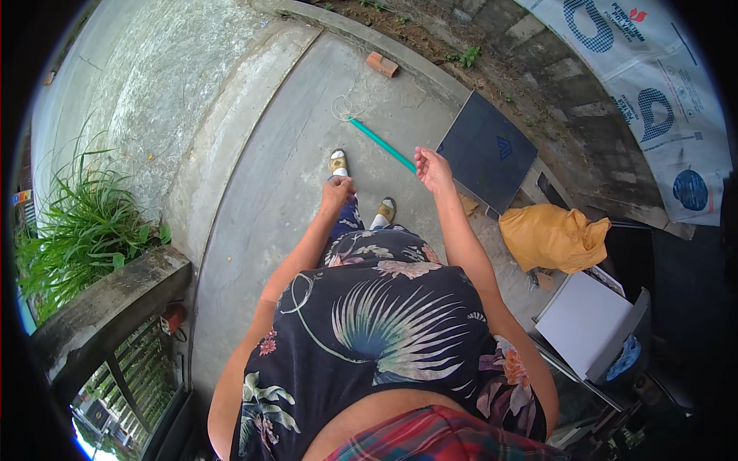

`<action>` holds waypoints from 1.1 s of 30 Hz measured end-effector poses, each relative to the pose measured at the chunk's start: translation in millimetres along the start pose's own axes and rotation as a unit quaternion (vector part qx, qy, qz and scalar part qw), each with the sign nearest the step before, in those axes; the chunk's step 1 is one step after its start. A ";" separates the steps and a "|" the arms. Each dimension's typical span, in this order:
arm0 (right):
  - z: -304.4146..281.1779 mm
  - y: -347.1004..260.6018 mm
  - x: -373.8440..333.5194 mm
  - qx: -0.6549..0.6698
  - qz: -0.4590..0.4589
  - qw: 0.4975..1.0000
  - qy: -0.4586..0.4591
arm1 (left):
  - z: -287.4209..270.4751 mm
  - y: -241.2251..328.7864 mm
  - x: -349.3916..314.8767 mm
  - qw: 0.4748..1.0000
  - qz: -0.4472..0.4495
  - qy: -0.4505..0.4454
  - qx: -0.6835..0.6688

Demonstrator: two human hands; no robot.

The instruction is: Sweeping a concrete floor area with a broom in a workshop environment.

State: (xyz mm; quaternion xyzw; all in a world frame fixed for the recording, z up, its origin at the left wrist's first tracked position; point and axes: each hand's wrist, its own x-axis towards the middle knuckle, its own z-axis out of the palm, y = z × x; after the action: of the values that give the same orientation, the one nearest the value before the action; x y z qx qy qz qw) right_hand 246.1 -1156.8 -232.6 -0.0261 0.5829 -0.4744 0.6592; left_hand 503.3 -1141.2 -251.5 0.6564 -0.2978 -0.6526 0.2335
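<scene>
My left hand is in front of my body, above my left foot, its fingers curled together. Raised farther right, my right hand has its fingers bent in toward the thumb. Whatever either hand pinches is too small or hidden to make out. A straight green tube runs from beside my right fingers toward the far left. I cannot tell whether it touches that hand or lies on the concrete below. Around the tube's far end is a loose loop of thin pale wire or cord.
A dark flat panel lies right of my right hand, with a yellow-orange bag nearer me. A brick sits by the far curb. A white box-like item stands at right, a low wall and grass at left.
</scene>
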 end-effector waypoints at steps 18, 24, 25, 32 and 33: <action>123.1 -59.6 75.2 -0.068 -0.015 0.995 0.070 | -129.9 113.7 176.5 0.999 -0.028 0.019 0.017; 128.9 -69.2 93.6 -0.015 -0.032 0.994 0.102 | -150.9 88.4 179.5 0.996 -0.080 0.024 -0.025; 132.8 -68.8 97.2 -0.014 -0.031 0.994 0.101 | -156.5 83.3 179.8 0.995 -0.092 0.025 -0.026; 146.1 -53.3 110.6 -0.039 -0.001 0.996 0.078 | -198.9 75.1 186.8 0.992 -0.095 0.066 -0.043; 147.1 -52.4 113.3 -0.058 0.007 0.995 0.080 | -205.5 77.1 188.1 0.992 -0.094 0.067 -0.041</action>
State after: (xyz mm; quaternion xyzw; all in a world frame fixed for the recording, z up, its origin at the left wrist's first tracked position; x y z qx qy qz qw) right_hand 316.9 -1336.2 -239.2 -0.0221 0.6603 -0.4357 0.6113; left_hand 695.8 -1344.0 -324.8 0.7137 -0.1914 -0.6377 0.2178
